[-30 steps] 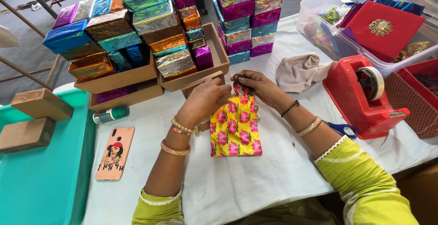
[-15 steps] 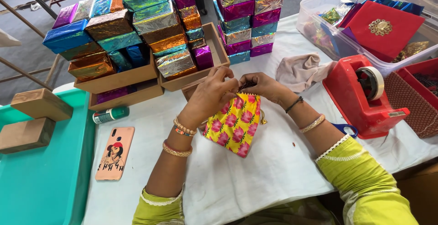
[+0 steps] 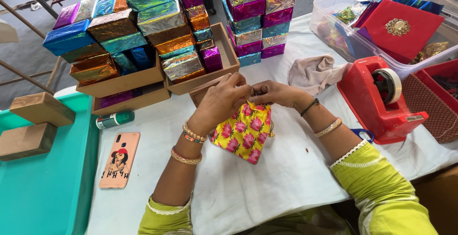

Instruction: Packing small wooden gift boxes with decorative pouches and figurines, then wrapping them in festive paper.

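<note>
A small yellow cloth pouch [image 3: 243,132] with pink flowers hangs just above the white tablecloth [image 3: 267,187]. My left hand [image 3: 224,99] and my right hand [image 3: 276,93] both pinch its gathered top, fingers closed around the opening. The pouch is tilted, its bottom swung toward the lower right. A small open wooden box [image 3: 202,92] sits right behind my left hand, mostly hidden by it.
Wooden trays [image 3: 143,80] stacked with shiny foil-wrapped boxes [image 3: 162,20] stand behind. A red tape dispenser [image 3: 381,99], a beige cloth [image 3: 315,73] and a clear bin [image 3: 334,25] with red cards lie right. A phone [image 3: 119,161], a small green bottle [image 3: 114,119] and a teal table [image 3: 43,182] with wooden blocks lie left.
The pouch was lying flat and upright on the cloth; both hands have lifted it by its top, and it now hangs bunched and tilted.
</note>
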